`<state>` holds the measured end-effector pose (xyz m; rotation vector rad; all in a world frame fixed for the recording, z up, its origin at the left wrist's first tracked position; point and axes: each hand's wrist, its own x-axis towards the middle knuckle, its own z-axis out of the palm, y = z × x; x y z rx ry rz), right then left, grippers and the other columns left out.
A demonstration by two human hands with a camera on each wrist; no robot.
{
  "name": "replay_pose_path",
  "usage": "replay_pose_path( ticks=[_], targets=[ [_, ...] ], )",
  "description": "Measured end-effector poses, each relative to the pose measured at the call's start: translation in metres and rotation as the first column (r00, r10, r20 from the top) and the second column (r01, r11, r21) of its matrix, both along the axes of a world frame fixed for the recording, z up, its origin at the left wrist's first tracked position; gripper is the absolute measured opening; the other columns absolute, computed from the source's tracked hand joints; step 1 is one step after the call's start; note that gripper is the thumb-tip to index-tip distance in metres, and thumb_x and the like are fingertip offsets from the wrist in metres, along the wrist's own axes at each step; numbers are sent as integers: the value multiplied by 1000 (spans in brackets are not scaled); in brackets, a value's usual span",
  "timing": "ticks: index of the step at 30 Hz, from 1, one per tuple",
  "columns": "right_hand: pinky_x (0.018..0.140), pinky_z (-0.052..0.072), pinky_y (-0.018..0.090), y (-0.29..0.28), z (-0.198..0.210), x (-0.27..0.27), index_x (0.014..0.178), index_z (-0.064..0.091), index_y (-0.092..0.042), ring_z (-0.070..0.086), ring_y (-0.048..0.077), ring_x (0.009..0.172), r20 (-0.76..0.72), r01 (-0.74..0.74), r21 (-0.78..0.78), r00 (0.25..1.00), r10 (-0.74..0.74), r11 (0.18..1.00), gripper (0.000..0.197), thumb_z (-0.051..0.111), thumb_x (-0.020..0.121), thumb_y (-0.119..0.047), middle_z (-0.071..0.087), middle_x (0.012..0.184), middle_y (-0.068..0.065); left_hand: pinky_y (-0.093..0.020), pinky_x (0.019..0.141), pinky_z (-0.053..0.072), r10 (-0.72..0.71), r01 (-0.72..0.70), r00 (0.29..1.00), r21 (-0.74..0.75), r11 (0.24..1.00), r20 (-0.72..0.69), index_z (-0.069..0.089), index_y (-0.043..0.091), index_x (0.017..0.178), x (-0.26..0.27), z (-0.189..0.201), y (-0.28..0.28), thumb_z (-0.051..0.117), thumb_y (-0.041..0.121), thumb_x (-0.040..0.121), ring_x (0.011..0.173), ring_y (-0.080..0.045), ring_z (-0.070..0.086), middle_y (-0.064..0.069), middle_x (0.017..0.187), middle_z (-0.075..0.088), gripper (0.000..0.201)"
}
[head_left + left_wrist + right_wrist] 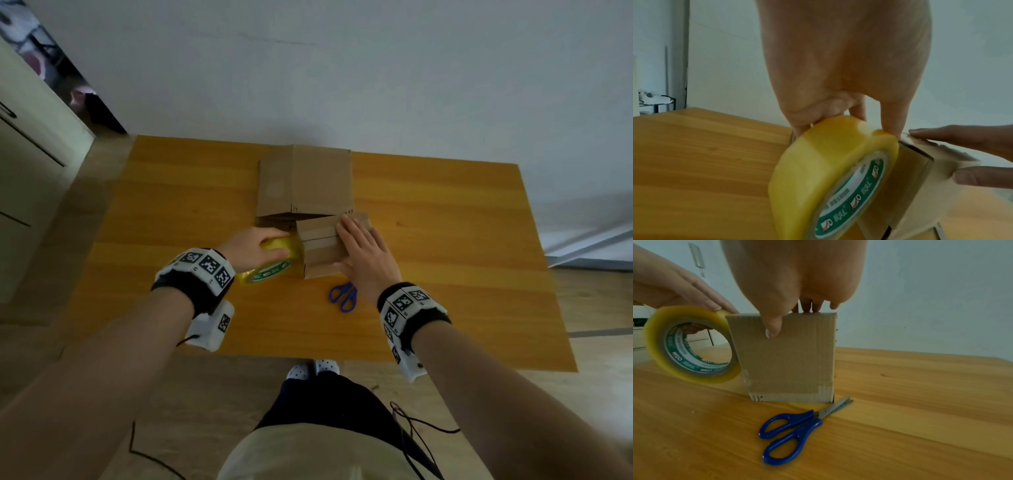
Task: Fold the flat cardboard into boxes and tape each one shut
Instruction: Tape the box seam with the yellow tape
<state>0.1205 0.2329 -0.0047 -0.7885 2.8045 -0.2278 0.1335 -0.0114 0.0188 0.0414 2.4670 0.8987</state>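
Note:
A small folded cardboard box (320,248) (785,356) stands on the wooden table (445,274), with a strip of tape across its top. My right hand (363,255) (797,288) lies flat on the box top, fingers straight, thumb down the near face. My left hand (255,245) (838,81) grips a yellow tape roll (270,262) (830,175) (690,344) held against the box's left side. Behind stands a larger cardboard box (305,181), lying on its side with flaps toward me.
Blue-handled scissors (344,295) (795,428) lie on the table just in front of the small box. A white wall runs behind the table's far edge. A cabinet (30,154) stands at the left.

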Motion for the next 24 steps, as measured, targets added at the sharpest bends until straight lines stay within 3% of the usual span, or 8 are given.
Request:
replay_pose_path(
  ticks=[5, 11, 16, 19, 21, 24],
  targets=[
    [119, 0, 34, 6, -4, 9, 152, 10, -18, 3, 19, 148, -11, -43, -44, 999, 42, 998, 60, 39, 101, -28, 4, 160, 1, -29, 98, 39, -27, 25, 999, 58, 998, 34, 36, 24, 142, 6, -1, 5, 52, 28, 94, 126, -19, 44, -1, 143, 43, 50],
    [120, 2, 33, 6, -12, 0, 153, 7, -19, 2, 19, 148, -22, -62, -32, 998, 61, 998, 56, 32, 103, -28, 4, 161, 1, -34, 107, 30, -63, 68, 996, -66, 996, 62, 32, 28, 144, 0, -1, 5, 50, 29, 96, 137, -21, 32, 0, 150, 33, 51],
    [120, 3, 33, 8, -12, -3, 152, 8, -20, 3, 19, 148, -12, -76, -45, 997, 75, 996, 56, 33, 103, -28, 5, 161, 0, -30, 103, 32, -71, 86, 990, -122, 989, 121, 28, 24, 145, -8, 2, 12, 51, 26, 95, 136, -22, 33, -2, 151, 31, 55],
    [120, 6, 35, 9, -7, -1, 151, 18, -17, 9, 22, 147, -30, -33, -104, 999, 30, 994, 56, 41, 101, -24, 11, 160, 5, -31, 105, 31, -42, 60, 987, -113, 992, 154, 30, 23, 144, -15, 7, 17, 55, 24, 93, 137, -23, 32, -3, 151, 30, 57],
    [119, 12, 37, 13, -3, 3, 148, 29, -10, 18, 26, 145, -52, 76, -162, 995, -85, 984, 57, 51, 96, -19, 20, 157, 10, -33, 106, 30, -13, 29, 985, -91, 995, 171, 32, 21, 143, -15, 8, 18, 57, 24, 92, 137, -23, 31, -4, 151, 30, 57],
    [108, 35, 42, 24, -4, 16, 138, 41, -3, 40, 32, 132, -122, 216, -204, 962, -244, 955, 54, 63, 89, -13, 37, 146, 15, -35, 106, 30, 37, -30, 981, -40, 999, 192, 36, 19, 141, -10, 6, 18, 59, 23, 91, 136, -24, 32, -5, 149, 33, 55]
  ],
)
